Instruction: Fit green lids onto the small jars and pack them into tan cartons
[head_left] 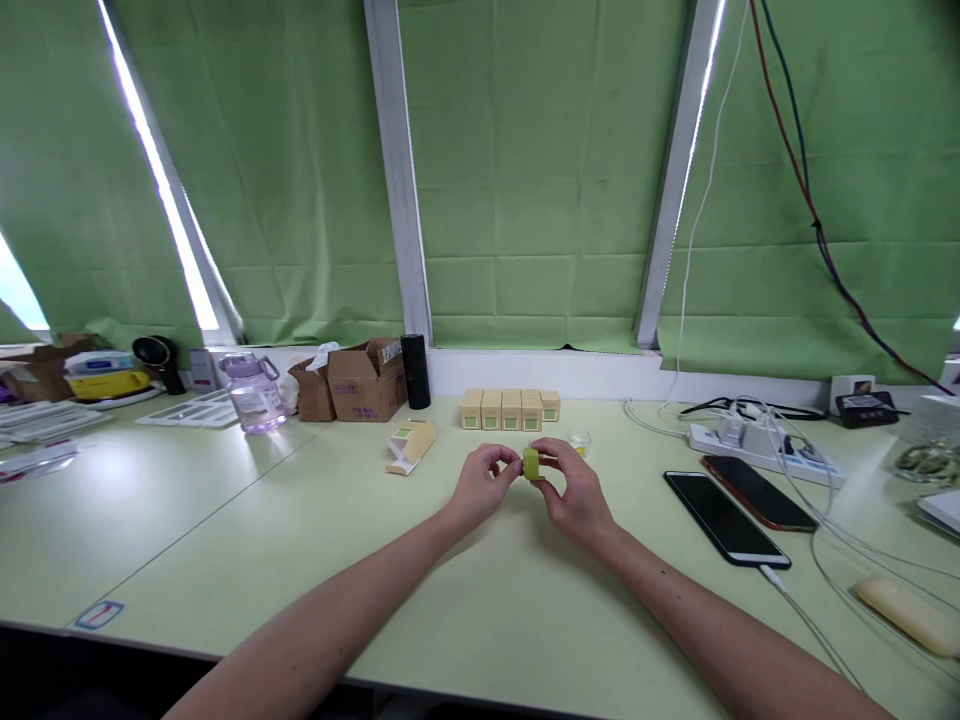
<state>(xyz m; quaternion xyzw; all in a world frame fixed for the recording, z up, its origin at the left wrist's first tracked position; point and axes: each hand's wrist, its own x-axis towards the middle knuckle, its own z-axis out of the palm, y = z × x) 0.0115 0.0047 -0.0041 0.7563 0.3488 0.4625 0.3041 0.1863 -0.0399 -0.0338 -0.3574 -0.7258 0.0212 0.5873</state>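
A small green item (532, 463) is held above the table, gripped between the thumb and fingers of my right hand (576, 494). My left hand (486, 484) is at the item's left side, thumb and index finger pinched together; whatever lies between those fingertips is too small to make out. Beyond my hands stand several small beige boxes (511, 411) in a row. To the left lies an opened beige box (412, 446) on its side. A small clear container (579, 444) with something yellow in it sits just behind my right hand.
Two phones (726, 519) (759, 492), a power strip (766, 450) and loose white cables lie at the right. Cardboard boxes (367, 382), a black cylinder (415, 372) and a purple bottle (254, 393) stand at the left back. The table's front edge runs below my forearms.
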